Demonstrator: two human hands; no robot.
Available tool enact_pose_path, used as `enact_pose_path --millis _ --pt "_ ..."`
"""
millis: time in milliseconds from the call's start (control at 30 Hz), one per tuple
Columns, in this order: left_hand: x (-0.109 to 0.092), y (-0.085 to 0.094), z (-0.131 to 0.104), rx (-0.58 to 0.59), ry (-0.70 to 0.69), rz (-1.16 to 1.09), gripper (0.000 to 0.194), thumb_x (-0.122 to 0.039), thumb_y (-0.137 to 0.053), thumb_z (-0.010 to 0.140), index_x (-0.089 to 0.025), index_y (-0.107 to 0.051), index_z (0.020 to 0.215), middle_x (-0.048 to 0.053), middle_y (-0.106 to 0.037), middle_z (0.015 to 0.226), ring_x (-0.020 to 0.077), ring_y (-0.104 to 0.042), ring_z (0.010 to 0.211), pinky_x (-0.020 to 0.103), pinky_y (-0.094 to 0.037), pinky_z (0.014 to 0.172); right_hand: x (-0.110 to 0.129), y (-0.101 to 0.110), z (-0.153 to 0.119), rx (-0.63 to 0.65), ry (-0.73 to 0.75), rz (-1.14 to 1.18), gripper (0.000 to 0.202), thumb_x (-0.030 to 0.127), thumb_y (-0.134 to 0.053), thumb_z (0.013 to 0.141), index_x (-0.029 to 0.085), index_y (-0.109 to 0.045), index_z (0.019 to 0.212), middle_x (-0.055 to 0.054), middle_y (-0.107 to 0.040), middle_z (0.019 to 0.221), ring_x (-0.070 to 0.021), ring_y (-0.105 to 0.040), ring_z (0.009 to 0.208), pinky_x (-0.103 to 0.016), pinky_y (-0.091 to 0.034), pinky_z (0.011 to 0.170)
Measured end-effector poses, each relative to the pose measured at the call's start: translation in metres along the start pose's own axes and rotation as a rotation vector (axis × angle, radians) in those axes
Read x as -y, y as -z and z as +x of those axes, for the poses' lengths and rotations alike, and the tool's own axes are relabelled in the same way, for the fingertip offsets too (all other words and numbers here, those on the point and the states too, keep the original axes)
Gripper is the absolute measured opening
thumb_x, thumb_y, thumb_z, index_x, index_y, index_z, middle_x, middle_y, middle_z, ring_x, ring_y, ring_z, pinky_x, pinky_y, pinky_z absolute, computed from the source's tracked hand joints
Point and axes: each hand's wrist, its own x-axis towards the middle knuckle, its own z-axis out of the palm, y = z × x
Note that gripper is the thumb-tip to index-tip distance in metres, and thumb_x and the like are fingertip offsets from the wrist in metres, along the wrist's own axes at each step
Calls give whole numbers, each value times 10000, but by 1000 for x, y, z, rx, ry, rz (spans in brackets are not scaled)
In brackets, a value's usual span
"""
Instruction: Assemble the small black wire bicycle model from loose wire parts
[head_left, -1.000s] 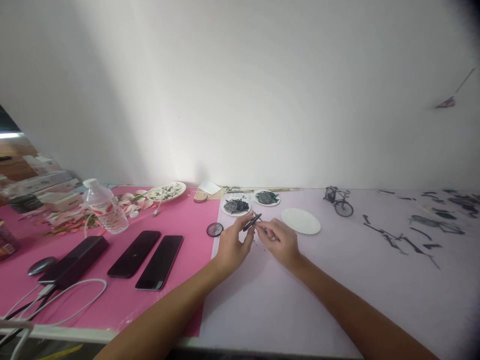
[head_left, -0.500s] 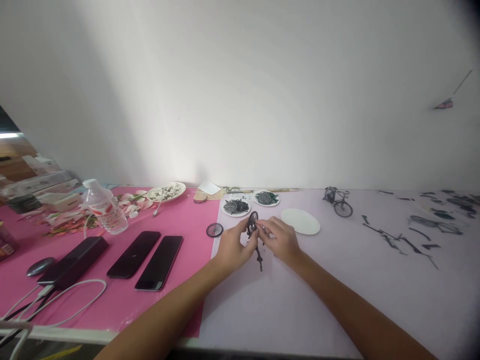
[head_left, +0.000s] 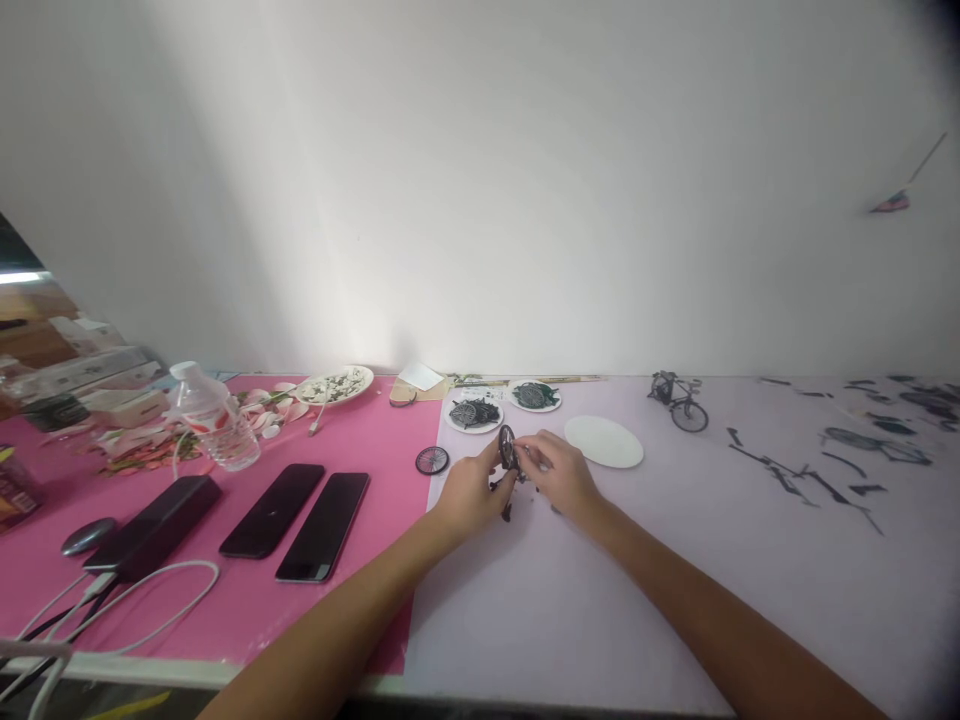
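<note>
A small black spoked model bicycle wheel stands upright between my hands. My left hand is closed, pinching the wheel from its left side. From the right, the fingers of my right hand press together against the wheel near its middle; the exact contact is hidden. Thin dark parts stick out below my left fingers, and how they join the wheel cannot be made out. A second loose wheel lies flat to the left, across the edge of the pink sheet.
Behind my hands are plates of black parts and green parts, and a bare white plate. A small model bicycle stands right, near scattered dark pieces. Left are two phones, a power bank and a bottle.
The long dark piece hanging below the wheel has turned, and now only short ends show under my fingers. Both hands stay together at the wheel. The view has shifted slightly.
</note>
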Motion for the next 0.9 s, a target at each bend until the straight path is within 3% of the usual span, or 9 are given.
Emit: enact_pose_path --millis 300,433,567,767,900 --pt "5 1 3 40 6 252 290 -376 -478 1026 -244 -578 1264 58 -784 990 253 -739 848 288 -483 682 -6 7 3 102 -34 -12 126 265 -559 984 232 -675 1022 -12 -637 796 -154 -604 687 -260 -482 661" --pt "7 3 8 62 -40 453 317 -406 -419 1048 -191 -648 1092 87 -764 841 268 -722 818 362 -488 835 -6 5 2 133 -81 17 130 298 -566 982 227 -675 986 -18 -668 817 -156 -612 690 -262 -477 643" --pt "9 4 10 72 -76 518 383 -393 -345 1068 -183 -642 946 85 -753 832 228 -709 781 429 -434 1001 -9 0 0 166 -157 77 159 332 -561 980 221 -673 966 -13 -661 785 -155 -591 666 -266 -458 623" --pt "8 3 6 69 -87 542 431 -391 -306 1072 -176 -638 899 81 -744 845 217 -703 773 453 -433 1020 -12 -3 -2 200 -251 177 180 360 -584 956 212 -685 965 -6 -661 741 -153 -584 632 -265 -458 606" --pt "7 1 5 80 -92 567 455 -309 -258 1078 -179 -658 906 74 -739 814 211 -701 726 459 -445 1010 -8 -3 -1 181 -274 185 205 382 -583 953 208 -691 950 -24 -683 771 -166 -604 664 -270 -469 612"
